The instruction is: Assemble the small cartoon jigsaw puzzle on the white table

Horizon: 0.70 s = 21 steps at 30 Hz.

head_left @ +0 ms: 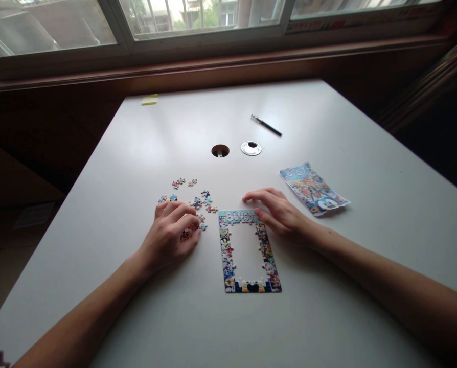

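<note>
A jigsaw border [273, 280] lies on the white table with its top strip, both sides and bottom strip joined around a bare middle. My right hand [280, 212] rests at its upper right corner, thumb against the top strip, fingers apart and holding nothing. To the left of the border, my left hand [170, 227] is curled over loose puzzle pieces [188, 232], with a gap between thumb and fingers. Some of those pieces are hidden under the palm. More puzzle pieces [197, 202] are scattered just beyond the fingers, and a few lie farther back.
A creased picture sheet [315, 189] lies right of my right hand. Farther back are a black pen [267, 125], a round cable hole [220, 151] and its silver cover ring [251, 148]. Yellow sticky notes [150, 99] sit at the far left edge, below the window.
</note>
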Each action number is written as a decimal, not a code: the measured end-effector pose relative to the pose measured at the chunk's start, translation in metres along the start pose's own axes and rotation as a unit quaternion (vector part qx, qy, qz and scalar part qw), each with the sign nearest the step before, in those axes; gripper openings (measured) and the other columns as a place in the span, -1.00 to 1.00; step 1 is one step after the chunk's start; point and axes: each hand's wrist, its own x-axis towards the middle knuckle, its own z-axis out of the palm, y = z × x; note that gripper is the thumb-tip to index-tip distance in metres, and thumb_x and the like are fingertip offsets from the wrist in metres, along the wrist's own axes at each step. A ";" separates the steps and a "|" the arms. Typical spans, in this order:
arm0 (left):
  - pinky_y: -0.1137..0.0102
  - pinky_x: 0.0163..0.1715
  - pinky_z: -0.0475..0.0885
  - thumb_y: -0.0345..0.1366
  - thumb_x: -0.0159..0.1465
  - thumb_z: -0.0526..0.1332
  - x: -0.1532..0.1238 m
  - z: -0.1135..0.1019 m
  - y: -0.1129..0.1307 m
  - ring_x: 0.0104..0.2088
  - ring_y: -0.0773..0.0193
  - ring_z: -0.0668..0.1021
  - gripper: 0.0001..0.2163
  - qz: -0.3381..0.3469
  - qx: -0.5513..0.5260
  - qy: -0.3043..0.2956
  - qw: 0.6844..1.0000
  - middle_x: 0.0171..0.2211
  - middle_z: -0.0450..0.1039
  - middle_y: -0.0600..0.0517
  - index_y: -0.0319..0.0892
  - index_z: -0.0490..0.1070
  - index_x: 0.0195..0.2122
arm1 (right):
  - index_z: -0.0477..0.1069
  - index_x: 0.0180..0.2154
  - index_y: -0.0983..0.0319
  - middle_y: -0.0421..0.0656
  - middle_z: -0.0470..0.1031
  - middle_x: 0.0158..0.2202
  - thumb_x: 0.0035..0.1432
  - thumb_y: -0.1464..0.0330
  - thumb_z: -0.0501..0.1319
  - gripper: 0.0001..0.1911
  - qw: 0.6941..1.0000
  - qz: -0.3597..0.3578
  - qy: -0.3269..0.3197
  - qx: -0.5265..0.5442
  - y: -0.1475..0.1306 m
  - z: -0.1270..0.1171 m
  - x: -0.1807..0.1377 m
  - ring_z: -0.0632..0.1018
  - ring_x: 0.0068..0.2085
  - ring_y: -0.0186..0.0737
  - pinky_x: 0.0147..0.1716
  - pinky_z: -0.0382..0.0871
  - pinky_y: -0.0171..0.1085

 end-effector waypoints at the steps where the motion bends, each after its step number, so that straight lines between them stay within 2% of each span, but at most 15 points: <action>1: 0.08 0.09 0.19 -0.33 0.26 0.27 0.000 0.000 -0.001 -0.06 0.12 0.50 -0.94 0.003 -0.002 -0.001 1.000 -0.20 0.53 0.04 -0.10 0.39 -0.34 | 0.27 0.14 0.10 -0.07 0.48 0.08 0.39 0.28 0.01 -0.67 1.000 0.000 0.000 0.000 0.000 0.000 0.000 0.40 0.12 0.03 0.13 0.24 0.05; 4: 0.08 0.10 0.20 -0.29 0.24 0.29 -0.001 0.000 -0.003 -0.06 0.10 0.49 -0.90 0.018 -0.011 -0.007 1.000 -0.20 0.53 0.03 -0.10 0.37 -0.36 | 0.26 0.14 0.10 -0.07 0.48 0.07 0.39 0.28 0.01 -0.67 1.000 0.001 -0.003 0.000 -0.001 0.000 0.000 0.40 0.12 0.02 0.13 0.24 0.05; 6: 0.07 0.10 0.21 -0.33 0.21 0.29 -0.001 0.000 -0.003 -0.05 0.08 0.49 -0.90 0.018 -0.015 -0.009 1.000 -0.16 0.52 0.01 -0.08 0.41 -0.26 | 0.27 0.14 0.11 -0.07 0.48 0.07 0.39 0.28 0.01 -0.68 1.000 0.001 -0.004 0.001 -0.002 -0.001 0.000 0.40 0.12 0.03 0.12 0.24 0.05; 9: 0.06 0.10 0.21 -0.42 0.18 0.26 -0.001 0.000 -0.002 -0.02 0.07 0.47 -0.76 0.018 -0.010 -0.006 1.000 -0.10 0.51 0.00 -0.03 0.46 -0.13 | 0.27 0.13 0.11 -0.06 0.49 0.07 0.39 0.28 0.01 -0.68 1.000 0.002 -0.002 0.000 -0.003 -0.001 0.000 0.40 0.12 0.03 0.12 0.24 0.04; 11: 0.07 0.10 0.21 -0.43 0.19 0.26 -0.001 0.000 -0.001 -0.02 0.08 0.47 -0.78 0.018 -0.007 -0.002 1.000 -0.11 0.51 0.01 -0.03 0.48 -0.16 | 0.28 0.13 0.12 -0.06 0.49 0.07 0.39 0.28 0.01 -0.67 1.000 0.003 -0.001 0.000 -0.004 -0.001 0.000 0.41 0.12 0.03 0.13 0.24 0.03; 15: 0.07 0.10 0.21 -0.31 0.23 0.30 0.000 0.000 -0.001 -0.03 0.08 0.47 -0.94 0.014 -0.009 -0.004 1.000 -0.13 0.52 0.01 -0.08 0.46 -0.27 | 0.29 0.13 0.13 -0.07 0.49 0.07 0.38 0.29 0.02 -0.67 1.000 0.005 -0.001 0.002 -0.003 -0.001 0.001 0.41 0.12 0.02 0.13 0.23 0.03; 21: 0.08 0.12 0.19 -0.28 0.25 0.30 0.000 -0.001 0.000 -0.03 0.10 0.47 -0.93 0.009 -0.012 -0.007 1.000 -0.14 0.52 0.00 -0.11 0.42 -0.31 | 0.29 0.12 0.16 -0.04 0.49 0.06 0.39 0.29 0.01 -0.67 1.000 -0.001 0.002 0.010 -0.003 0.000 0.001 0.41 0.10 0.01 0.12 0.23 0.03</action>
